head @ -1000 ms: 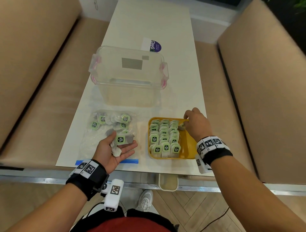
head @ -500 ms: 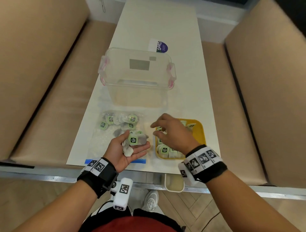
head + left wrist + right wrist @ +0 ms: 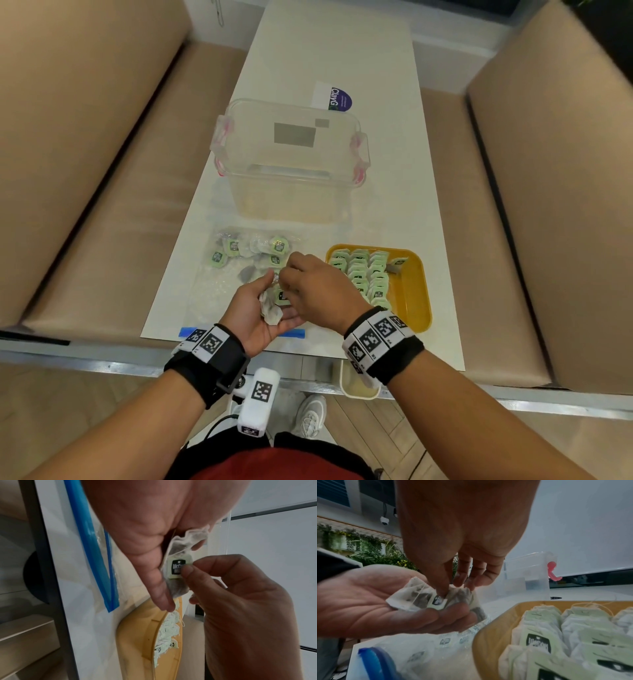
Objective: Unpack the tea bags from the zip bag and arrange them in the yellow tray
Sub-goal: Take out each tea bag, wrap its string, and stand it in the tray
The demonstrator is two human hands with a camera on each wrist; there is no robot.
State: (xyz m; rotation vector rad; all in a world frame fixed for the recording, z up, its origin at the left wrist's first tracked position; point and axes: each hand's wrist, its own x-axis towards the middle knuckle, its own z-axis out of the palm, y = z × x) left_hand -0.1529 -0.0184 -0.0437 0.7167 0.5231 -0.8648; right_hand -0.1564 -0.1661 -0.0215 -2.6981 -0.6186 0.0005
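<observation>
Left hand: palm up over the near edge of the tabletop, fingers gently curved under a few tea bags that lie in the palm.
Right hand: comes from 3 o'clock over the left palm; thumb and forefinger narrow, pinching the green tag of one held tea bag.
Zip bag: clear, flat on the tabletop under and at 12 o'clock of the left hand; its blue zip strip lies at the near edge.
Tea bags in the zip bag: a loose group with green tags, at 11 o'clock of the hands.
Tray: yellow, on the tabletop at 3 o'clock of the hands, just beside the zip bag.
Tea bags in the tray: stand in close rows filling its left part; one more lies tilted at the far right of the rows.
Clear box: with pink clips, at 12 o'clock of the zip bag, well apart from the hands.
Sticker: white and purple, on the tabletop behind the box.
</observation>
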